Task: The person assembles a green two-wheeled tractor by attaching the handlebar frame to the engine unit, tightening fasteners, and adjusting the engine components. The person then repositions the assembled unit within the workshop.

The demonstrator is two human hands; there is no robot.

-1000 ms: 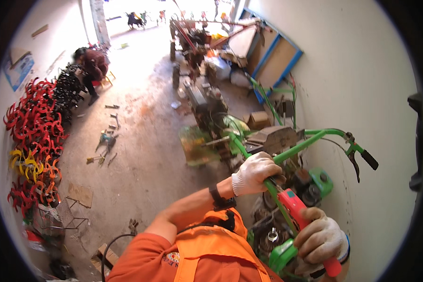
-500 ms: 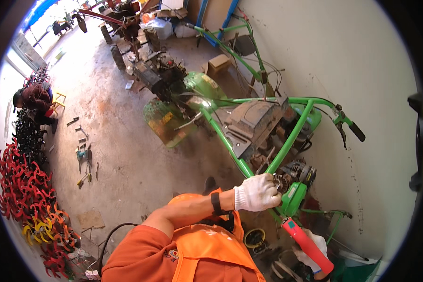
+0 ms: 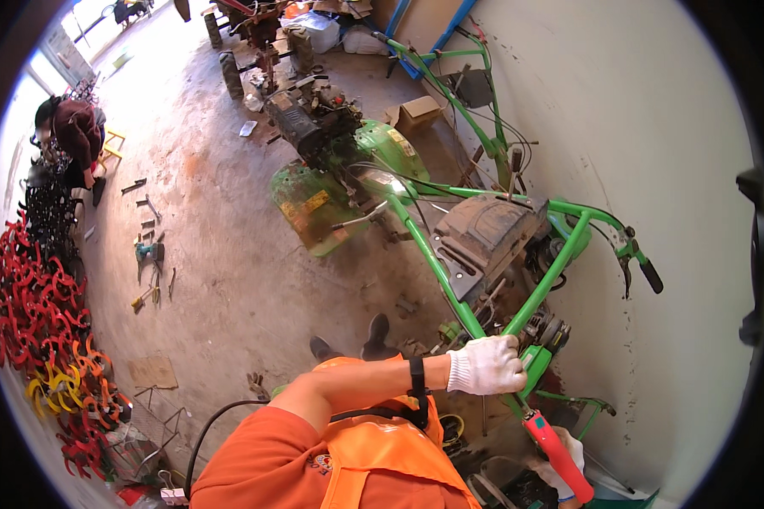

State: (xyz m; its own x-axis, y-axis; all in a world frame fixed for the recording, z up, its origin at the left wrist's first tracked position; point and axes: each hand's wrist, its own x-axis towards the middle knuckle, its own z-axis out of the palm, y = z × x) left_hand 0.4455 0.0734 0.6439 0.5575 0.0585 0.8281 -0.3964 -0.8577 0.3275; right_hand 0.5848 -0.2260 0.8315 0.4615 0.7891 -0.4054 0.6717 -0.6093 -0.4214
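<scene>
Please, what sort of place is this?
Probably a workshop for farm machines: it has a green-framed machine, tools on the floor and a heap of curved red parts.

- Can't read any full text here; can only place labels and marks.
- Can spot a yellow-orange label (image 3: 314,202) on the left green fender (image 3: 331,231); too small and scuffed to read.
- Can see a pale yellowish label (image 3: 401,142) on the right green fender (image 3: 384,153); too small to read.
- Can make out a round chest emblem (image 3: 322,463) with dark lettering beside it, on the orange-red shirt (image 3: 255,458); partly under the apron strap, too blurred to read.
- Can see small white marks (image 3: 388,428) on the bright orange apron (image 3: 399,462); can't tell whether lettering.
- Can note a small green patch (image 3: 538,422) on the red grip (image 3: 562,462); can't read.
</scene>
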